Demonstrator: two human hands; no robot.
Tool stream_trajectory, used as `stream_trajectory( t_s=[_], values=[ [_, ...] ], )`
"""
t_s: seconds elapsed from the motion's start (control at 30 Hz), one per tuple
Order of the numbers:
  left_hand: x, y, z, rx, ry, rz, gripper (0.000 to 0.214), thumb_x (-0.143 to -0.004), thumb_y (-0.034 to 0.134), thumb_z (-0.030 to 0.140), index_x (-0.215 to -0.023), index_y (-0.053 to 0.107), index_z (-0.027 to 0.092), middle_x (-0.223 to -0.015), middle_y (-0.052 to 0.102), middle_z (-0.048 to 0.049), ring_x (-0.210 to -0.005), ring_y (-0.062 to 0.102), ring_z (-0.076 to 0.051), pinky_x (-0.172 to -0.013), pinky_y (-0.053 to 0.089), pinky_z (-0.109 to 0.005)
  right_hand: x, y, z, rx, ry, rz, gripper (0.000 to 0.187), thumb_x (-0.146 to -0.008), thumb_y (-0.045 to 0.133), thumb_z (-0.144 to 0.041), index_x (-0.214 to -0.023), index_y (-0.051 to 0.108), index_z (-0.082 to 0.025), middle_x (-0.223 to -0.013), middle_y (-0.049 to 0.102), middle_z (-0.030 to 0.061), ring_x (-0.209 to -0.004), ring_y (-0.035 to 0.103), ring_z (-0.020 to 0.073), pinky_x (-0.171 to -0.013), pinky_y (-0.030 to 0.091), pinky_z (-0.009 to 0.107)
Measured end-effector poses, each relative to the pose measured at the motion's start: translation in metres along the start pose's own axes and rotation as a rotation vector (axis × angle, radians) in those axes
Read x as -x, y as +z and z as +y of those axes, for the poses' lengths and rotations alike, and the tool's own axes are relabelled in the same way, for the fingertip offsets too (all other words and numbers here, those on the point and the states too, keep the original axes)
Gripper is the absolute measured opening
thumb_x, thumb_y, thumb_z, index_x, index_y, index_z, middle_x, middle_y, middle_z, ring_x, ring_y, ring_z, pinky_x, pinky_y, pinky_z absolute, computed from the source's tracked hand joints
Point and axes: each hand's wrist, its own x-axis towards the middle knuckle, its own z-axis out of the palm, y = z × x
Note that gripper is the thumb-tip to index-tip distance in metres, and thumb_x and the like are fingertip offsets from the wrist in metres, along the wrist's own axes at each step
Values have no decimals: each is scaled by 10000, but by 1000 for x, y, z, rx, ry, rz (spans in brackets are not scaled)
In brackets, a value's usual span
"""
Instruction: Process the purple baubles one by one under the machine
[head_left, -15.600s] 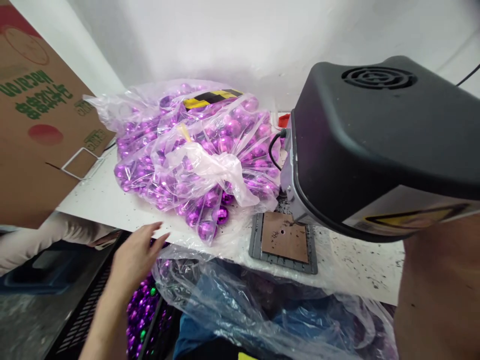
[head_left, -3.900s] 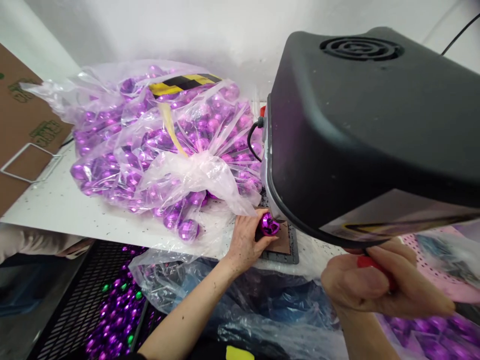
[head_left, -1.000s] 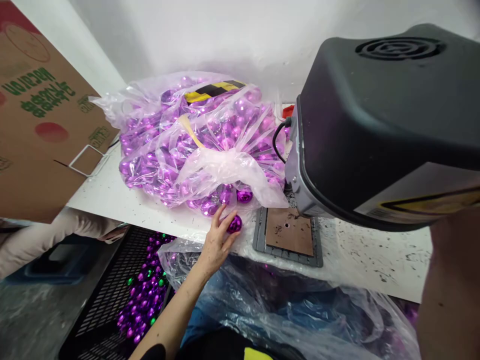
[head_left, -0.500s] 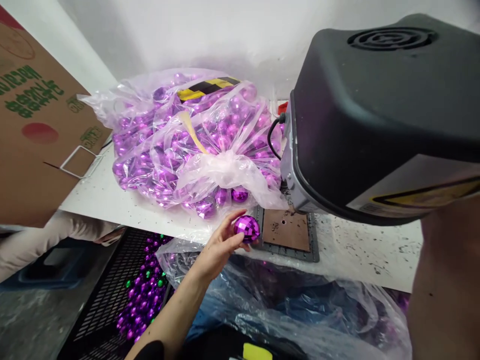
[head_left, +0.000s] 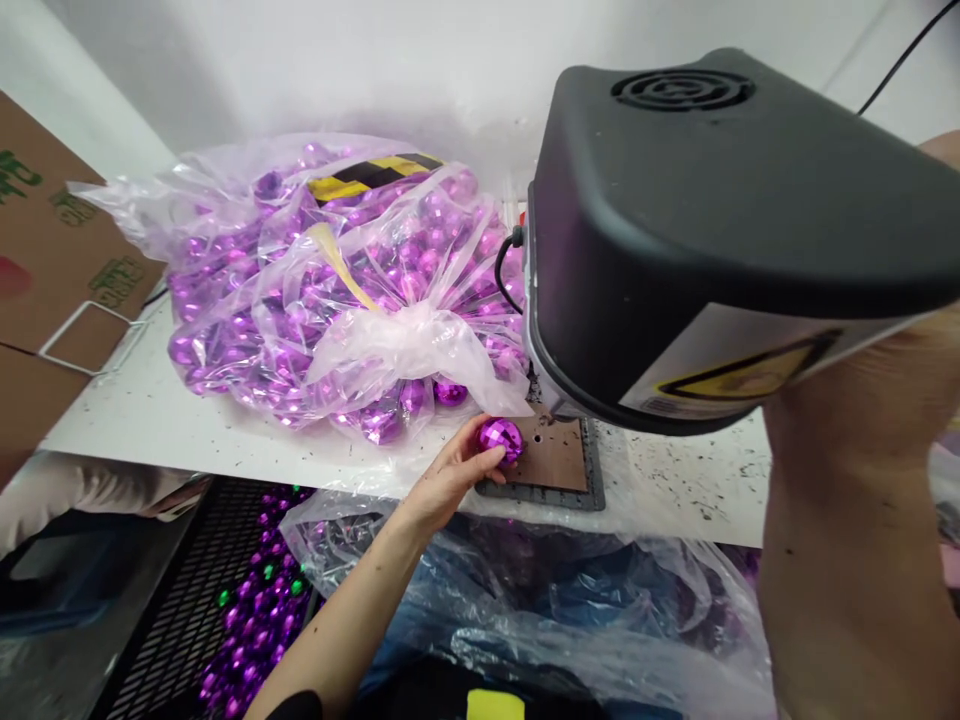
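Observation:
My left hand [head_left: 448,472] pinches a small faceted purple ball [head_left: 500,438] at the left edge of the brown pad [head_left: 556,464] under the black machine head [head_left: 697,230]. Just behind the hand lies a clear plastic bag [head_left: 322,290] stuffed with several more purple balls. Only my right forearm [head_left: 847,540] shows, rising at the right edge; its hand is hidden behind the machine head.
A white speckled table [head_left: 135,415] carries the bag and machine. A cardboard box [head_left: 45,280] stands at the left. Below the table edge sit a black crate [head_left: 187,620] with purple and green balls and crumpled clear plastic [head_left: 540,600].
My left hand picked a purple ball from beside the bag and carried it right onto the pad's left edge. The view shifted right.

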Motion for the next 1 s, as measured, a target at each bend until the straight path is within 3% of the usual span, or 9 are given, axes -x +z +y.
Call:
stream_trajectory(
  t_s=[0.1, 0.17, 0.33, 0.53, 0.73, 1.0],
  values=[
    [-9, 7, -2, -150, 97, 17, 511, -850, 698, 451, -1286, 570, 217, -1226, 628, -89, -985, 618, -212, -733, 525, -292, -1, 1, -2, -18, -23, 47, 474, -906, 497, -474, -696, 398, -61, -619, 302, 28, -648, 338, -38, -595, 219, 141],
    [-14, 12, -5, -313, 192, 40, 477, -860, 694, 421, -1267, 566, 208, -1186, 650, -83, -1011, 615, -223, -814, 518, -329, -2, 1, -3, 21, -20, 64, 420, -913, 486, -393, -689, 402, -48, -646, 289, 37, -684, 314, -43, -623, 212, 135],
    [-20, 23, -15, -814, 489, 113, 321, -880, 687, 318, -1159, 591, 193, -1086, 675, -80, -992, 618, -246, -895, 497, -401, -2, 0, -5, 57, -12, 53, 418, -915, 484, -392, -687, 395, -53, -669, 314, 44, -702, 308, -33, -624, 222, 132],
    [-25, 27, -26, -1031, 735, 93, 406, -903, 661, 249, -1282, 526, 194, -1185, 648, -125, -1107, 600, -277, -949, 492, -423, -2, 1, -5, 70, -11, 58, 409, -910, 487, -370, -678, 371, -53, -650, 323, 40, -680, 331, -34, -617, 200, 141],
    [-28, 31, -32, -987, 677, 84, 470, -881, 686, 307, -1315, 528, 217, -1244, 628, -127, -1154, 576, -294, -994, 455, -468, -2, 0, -5, 48, -4, 58, 452, -905, 490, -404, -659, 339, -56, -622, 330, 32, -636, 322, -38, -587, 183, 149],
    [-33, 37, -36, -908, 631, 142, 423, -877, 685, 412, -1225, 589, 193, -1144, 680, -111, -1094, 601, -285, -982, 433, -450, 1, -1, 1, -6, -6, 7, 509, -909, 469, -528, -700, 389, -70, -574, 348, 11, -562, 331, -39, -545, 198, 143]
  ],
)
